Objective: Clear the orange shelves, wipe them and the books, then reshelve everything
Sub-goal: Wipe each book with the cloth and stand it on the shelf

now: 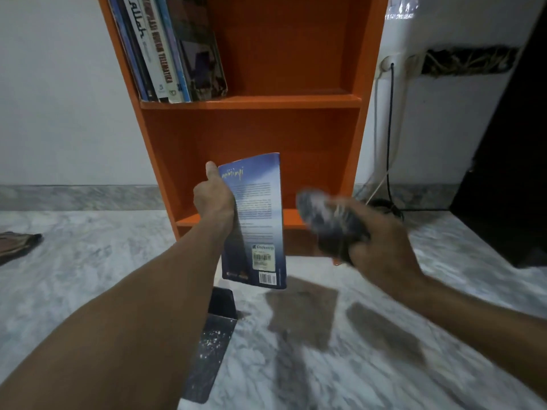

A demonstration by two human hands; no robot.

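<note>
An orange bookshelf (251, 102) stands against the white wall. Several books (165, 51) lean at the left of its upper shelf; the lower shelf holds nothing. My left hand (213, 196) grips a blue paperback (260, 220) upright by its left edge, thumb up, back cover with barcode facing me, in front of the lower shelf. My right hand (379, 247), blurred, grips a dark bunched cloth (328, 220) just right of the book.
A dark book (211, 341) lies on the marbled floor under my left forearm. A black cable (390, 137) hangs from a wall socket right of the shelf. A dark piece of furniture (509, 173) stands at the right. A brown object (17, 244) lies far left.
</note>
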